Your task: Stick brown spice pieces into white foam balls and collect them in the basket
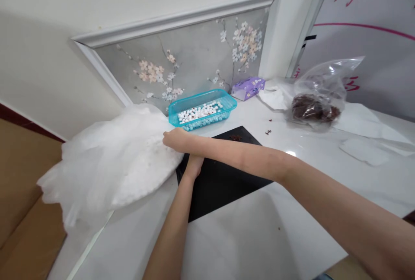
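My right hand (177, 139) reaches across to the left, its fingers curled closed beside the bulging translucent white bag (123, 154). What the fingers hold, if anything, is hidden. Below the right forearm is my left hand (195, 164), over the left part of a black mat (223, 180); its fingers are covered by the right arm. Just behind the right hand stands a turquoise plastic basket (202, 98) with many small white balls (201, 112) inside. A little pile of dark brown bits (235, 138) lies at the mat's far edge.
A purple tissue pack (248, 88) lies against the wall, right of the basket. Further right sits a clear bag of brown material (313, 109), with white paper (365, 150) around it. Loose brown bits (268, 132) dot the white table (311, 176).
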`<state>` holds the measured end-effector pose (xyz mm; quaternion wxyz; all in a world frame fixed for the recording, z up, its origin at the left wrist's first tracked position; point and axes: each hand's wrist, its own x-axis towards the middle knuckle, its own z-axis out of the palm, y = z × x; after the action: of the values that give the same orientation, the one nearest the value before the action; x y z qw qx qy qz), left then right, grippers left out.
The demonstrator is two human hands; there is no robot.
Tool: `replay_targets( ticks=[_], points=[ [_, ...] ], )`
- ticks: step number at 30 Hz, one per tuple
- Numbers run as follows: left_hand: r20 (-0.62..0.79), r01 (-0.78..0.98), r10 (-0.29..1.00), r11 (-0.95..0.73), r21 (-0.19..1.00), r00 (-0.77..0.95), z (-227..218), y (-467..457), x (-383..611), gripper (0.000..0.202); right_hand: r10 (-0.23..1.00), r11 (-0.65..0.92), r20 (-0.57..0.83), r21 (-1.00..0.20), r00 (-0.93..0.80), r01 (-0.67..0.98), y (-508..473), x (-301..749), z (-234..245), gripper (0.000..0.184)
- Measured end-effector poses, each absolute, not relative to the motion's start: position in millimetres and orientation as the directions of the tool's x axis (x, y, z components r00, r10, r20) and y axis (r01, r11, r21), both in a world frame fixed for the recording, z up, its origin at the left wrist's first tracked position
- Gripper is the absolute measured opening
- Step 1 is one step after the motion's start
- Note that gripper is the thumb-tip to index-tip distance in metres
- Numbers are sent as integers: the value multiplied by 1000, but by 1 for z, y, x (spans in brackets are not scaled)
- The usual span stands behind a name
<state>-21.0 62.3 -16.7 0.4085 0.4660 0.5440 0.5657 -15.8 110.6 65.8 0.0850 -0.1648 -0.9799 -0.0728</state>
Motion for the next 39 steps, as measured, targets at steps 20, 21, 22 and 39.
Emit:
replay_targets(
  ticks=[20,21,22,39],
  points=[
    [-7,-95,976,-14,995,-215,-10,67,-22,29,546,834,526,-271,-652,480,124,50,72,27],
    [-24,-122,977,-2,993,-211,-8,68,-22,33,574,817,560,-340,-597,466,128,65,71,25],
    [-37,-146,977,7,989,-211,-6,69,-22,36,588,809,567,-385,-578,445,134,81,69,22],
    [-33,-134,971,2,991,-235,2,67,-16,30,643,744,404,-533,-651,403,140,153,40,22]
  ],
)
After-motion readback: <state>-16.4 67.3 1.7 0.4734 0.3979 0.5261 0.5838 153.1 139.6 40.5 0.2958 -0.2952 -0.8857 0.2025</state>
